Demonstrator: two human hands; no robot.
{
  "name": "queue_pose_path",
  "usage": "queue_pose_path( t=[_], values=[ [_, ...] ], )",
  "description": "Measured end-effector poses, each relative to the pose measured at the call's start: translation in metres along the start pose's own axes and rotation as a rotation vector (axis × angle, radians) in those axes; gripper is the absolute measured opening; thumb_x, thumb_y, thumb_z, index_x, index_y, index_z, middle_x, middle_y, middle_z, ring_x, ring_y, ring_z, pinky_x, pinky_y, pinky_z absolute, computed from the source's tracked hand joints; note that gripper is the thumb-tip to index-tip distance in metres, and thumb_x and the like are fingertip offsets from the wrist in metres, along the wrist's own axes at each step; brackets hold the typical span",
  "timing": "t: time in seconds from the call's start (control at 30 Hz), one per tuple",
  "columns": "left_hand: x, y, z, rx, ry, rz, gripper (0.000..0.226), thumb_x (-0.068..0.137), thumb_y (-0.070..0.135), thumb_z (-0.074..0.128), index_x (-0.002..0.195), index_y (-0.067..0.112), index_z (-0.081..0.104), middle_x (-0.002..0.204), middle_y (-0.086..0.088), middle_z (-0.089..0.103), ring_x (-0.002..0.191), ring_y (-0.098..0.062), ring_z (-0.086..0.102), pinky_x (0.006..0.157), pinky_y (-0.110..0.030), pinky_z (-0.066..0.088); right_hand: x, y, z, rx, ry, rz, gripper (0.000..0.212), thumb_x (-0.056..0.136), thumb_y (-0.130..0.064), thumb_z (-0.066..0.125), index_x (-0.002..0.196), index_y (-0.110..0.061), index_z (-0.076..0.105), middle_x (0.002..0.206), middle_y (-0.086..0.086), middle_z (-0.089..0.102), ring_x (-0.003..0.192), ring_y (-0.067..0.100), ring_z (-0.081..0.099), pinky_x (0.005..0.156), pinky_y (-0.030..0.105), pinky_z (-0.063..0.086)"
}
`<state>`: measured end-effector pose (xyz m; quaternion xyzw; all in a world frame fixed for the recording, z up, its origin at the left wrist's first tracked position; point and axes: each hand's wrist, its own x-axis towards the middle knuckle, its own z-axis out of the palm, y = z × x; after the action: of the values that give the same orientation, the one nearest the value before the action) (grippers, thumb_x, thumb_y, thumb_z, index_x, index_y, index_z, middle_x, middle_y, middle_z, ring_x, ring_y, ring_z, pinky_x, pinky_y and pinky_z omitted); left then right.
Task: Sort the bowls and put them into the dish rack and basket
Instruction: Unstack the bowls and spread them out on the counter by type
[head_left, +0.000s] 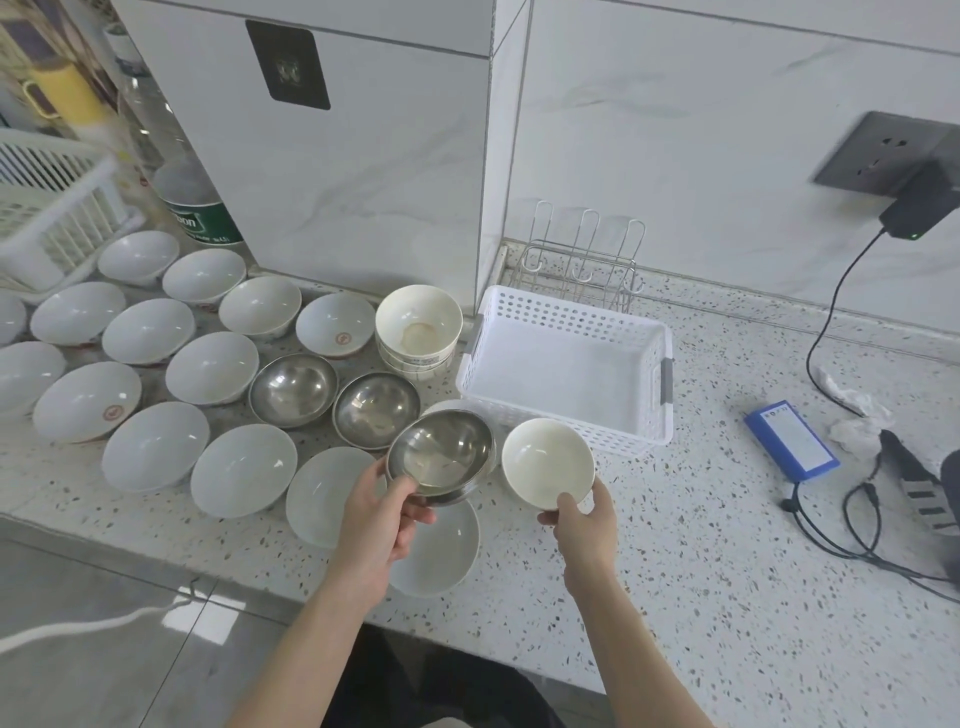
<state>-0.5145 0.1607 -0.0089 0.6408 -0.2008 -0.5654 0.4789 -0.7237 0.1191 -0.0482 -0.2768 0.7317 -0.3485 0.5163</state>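
Note:
My left hand (387, 514) grips a steel bowl (441, 454) by its near rim, lifted above the counter. My right hand (579, 517) holds a small cream bowl (545, 460) by its near rim, just in front of the white perforated basket (644, 415), which has nothing in it. Behind the basket stands a wire dish rack (584, 270) against the wall. Two more steel bowls (293, 389) (375, 409) sit on the counter. A stack of cream bowls (418, 327) stands left of the basket. Several white porcelain bowls (156, 447) cover the counter's left part.
A white slatted basket (47, 208) and a green-labelled water bottle (195, 208) stand at the far left. On the right lie a blue battery pack (792, 441), black cables (831, 525) and a charger (919, 205) plugged into a wall socket. The counter edge runs along the front.

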Motion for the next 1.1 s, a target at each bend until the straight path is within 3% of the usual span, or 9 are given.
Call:
queue_pose_path(
  t=[0.33,0.57,0.63,0.73,0.83,0.9,0.97,1.0,1.1],
  values=[
    [-0.009,0.003,-0.005,0.070,-0.044,-0.028,0.035,0.093,0.012,0.057,0.127,0.021,0.056,0.064,-0.011,0.065,0.035,-0.005,0.043,0.033,-0.017,0.023,-0.005,-0.003,0.000,-0.037,0.043,-0.038,0.058,0.092,-0.010,0.047,0.145,-0.033,0.042,0.106,0.004,0.070,0.060,0.008,0.069,0.051,0.026,0.043],
    [-0.008,0.008,-0.002,0.152,-0.125,-0.039,0.038,0.091,0.013,0.059,0.125,0.030,0.056,0.065,-0.013,0.068,0.040,-0.009,0.044,0.035,-0.018,0.025,-0.010,0.007,0.000,0.035,0.062,0.036,0.058,0.096,-0.045,0.050,0.147,-0.022,0.034,0.091,0.008,0.074,0.062,0.009,0.054,0.058,0.027,0.040],
    [-0.009,0.009,0.000,0.192,-0.156,-0.038,0.040,0.091,0.012,0.059,0.126,0.033,0.054,0.064,-0.013,0.068,0.038,-0.008,0.043,0.035,-0.018,0.026,-0.014,0.009,-0.005,0.014,0.086,0.053,0.054,0.096,-0.050,0.047,0.140,-0.020,0.043,0.082,0.004,0.074,0.067,0.014,0.053,0.059,0.030,0.041],
    [-0.013,0.010,0.003,0.272,-0.246,-0.019,0.042,0.091,0.014,0.060,0.127,0.035,0.052,0.060,-0.008,0.068,0.036,-0.005,0.045,0.036,-0.018,0.028,-0.023,0.013,-0.013,-0.034,0.144,0.011,0.045,0.096,-0.051,0.046,0.121,-0.016,0.057,0.075,0.001,0.073,0.082,0.019,0.060,0.074,0.040,0.047],
    [-0.018,0.009,0.007,0.355,-0.373,-0.017,0.044,0.092,0.016,0.061,0.130,0.035,0.049,0.059,-0.005,0.067,0.037,-0.005,0.047,0.036,-0.018,0.029,-0.036,0.014,-0.021,-0.026,0.120,-0.054,0.034,0.096,-0.048,0.048,0.096,-0.021,0.068,0.060,-0.002,0.069,0.064,0.015,0.055,0.064,0.033,0.045],
    [-0.021,0.005,0.012,0.420,-0.462,-0.016,0.046,0.093,0.015,0.059,0.133,0.034,0.047,0.057,-0.002,0.066,0.035,-0.003,0.048,0.036,-0.017,0.029,-0.049,0.015,-0.025,-0.001,0.058,-0.111,0.038,0.095,-0.046,0.051,0.074,-0.019,0.066,0.048,-0.003,0.057,0.052,0.013,0.042,0.054,0.028,0.038],
    [-0.024,0.001,0.018,0.480,-0.529,-0.017,0.049,0.093,0.015,0.058,0.137,0.032,0.044,0.056,0.003,0.065,0.036,-0.002,0.049,0.036,-0.016,0.030,-0.059,0.019,-0.029,-0.029,0.029,-0.208,0.046,0.086,-0.048,0.052,0.058,-0.011,0.049,0.050,-0.002,0.041,0.052,0.014,0.034,0.052,0.028,0.031],
    [-0.026,-0.001,0.020,0.513,-0.555,-0.013,0.051,0.094,0.016,0.057,0.140,0.031,0.042,0.056,0.005,0.064,0.037,-0.001,0.050,0.037,-0.015,0.032,-0.062,0.022,-0.032,-0.068,0.034,-0.254,0.045,0.082,-0.048,0.053,0.058,-0.011,0.047,0.052,-0.002,0.039,0.052,0.014,0.034,0.053,0.029,0.030],
    [-0.027,-0.009,0.025,0.632,-0.604,0.005,0.056,0.096,0.027,0.054,0.148,0.032,0.033,0.063,0.003,0.067,0.039,0.002,0.050,0.041,-0.015,0.035,-0.065,0.031,-0.044,-0.187,0.034,-0.296,0.024,0.090,-0.028,0.060,0.070,-0.017,0.066,0.052,-0.003,0.050,0.052,0.012,0.042,0.052,0.028,0.035]
  ],
)
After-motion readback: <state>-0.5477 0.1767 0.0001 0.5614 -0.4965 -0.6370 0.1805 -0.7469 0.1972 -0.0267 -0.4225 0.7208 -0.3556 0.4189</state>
